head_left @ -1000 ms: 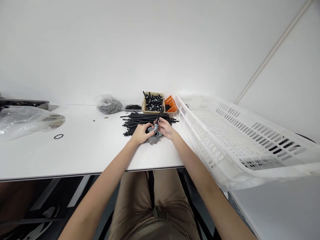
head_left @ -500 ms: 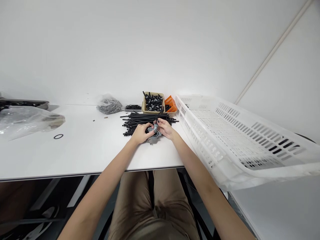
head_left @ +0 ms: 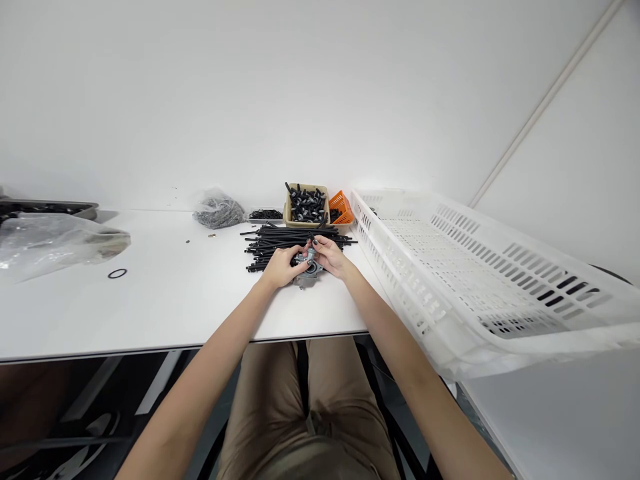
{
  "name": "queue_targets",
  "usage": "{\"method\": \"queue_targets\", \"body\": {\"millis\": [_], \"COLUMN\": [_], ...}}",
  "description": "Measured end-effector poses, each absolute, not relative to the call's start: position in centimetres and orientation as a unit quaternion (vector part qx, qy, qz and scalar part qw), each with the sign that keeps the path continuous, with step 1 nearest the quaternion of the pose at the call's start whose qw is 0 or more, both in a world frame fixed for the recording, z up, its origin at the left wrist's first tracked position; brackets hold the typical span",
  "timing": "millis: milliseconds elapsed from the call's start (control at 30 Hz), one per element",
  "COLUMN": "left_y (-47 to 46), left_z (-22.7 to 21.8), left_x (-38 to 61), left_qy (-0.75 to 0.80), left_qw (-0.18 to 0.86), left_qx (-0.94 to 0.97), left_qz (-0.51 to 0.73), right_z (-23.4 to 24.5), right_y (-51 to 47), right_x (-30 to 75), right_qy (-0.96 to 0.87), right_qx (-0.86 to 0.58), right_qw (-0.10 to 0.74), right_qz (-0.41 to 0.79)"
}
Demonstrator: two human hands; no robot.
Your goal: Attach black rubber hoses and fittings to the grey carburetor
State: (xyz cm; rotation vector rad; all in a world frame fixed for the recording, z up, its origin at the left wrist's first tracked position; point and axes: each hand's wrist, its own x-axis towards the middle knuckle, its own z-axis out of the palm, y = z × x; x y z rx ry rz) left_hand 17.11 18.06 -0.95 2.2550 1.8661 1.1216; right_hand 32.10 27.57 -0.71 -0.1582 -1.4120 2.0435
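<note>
Forearms point(head_left: 220, 333) angled inward, fingers point(head_left: 324, 243) curled

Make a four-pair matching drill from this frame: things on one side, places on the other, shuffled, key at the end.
Things
1. gray metal part
2. black ring
3. orange basket
4. white crate

Places
A. between the tan bin and the biggest container
B. flat on the white tabletop, well to the left of both hands
C. to the right of the right hand, reaching the table's near edge
D. in the left hand, with the other hand's fingers at its top

Pairs: 1-D, 2-B, 3-A, 4-C
</note>
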Motion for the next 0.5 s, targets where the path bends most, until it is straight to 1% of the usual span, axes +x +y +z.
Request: {"method": "queue_targets", "body": {"millis": [500], "left_y": [18.07], "left_z": [-1.07], "left_x": [17.02], "left_qy": [0.593], "left_qw": [0.004], "left_qx": [0.724], "left_qz": [0.353], "right_z": [-0.72], "right_y": [27.83], "right_x": [31.95], "right_qy": [-0.551], "right_qx": [-0.074], "right_qw": [0.325], "right_qz": [0.765]}}
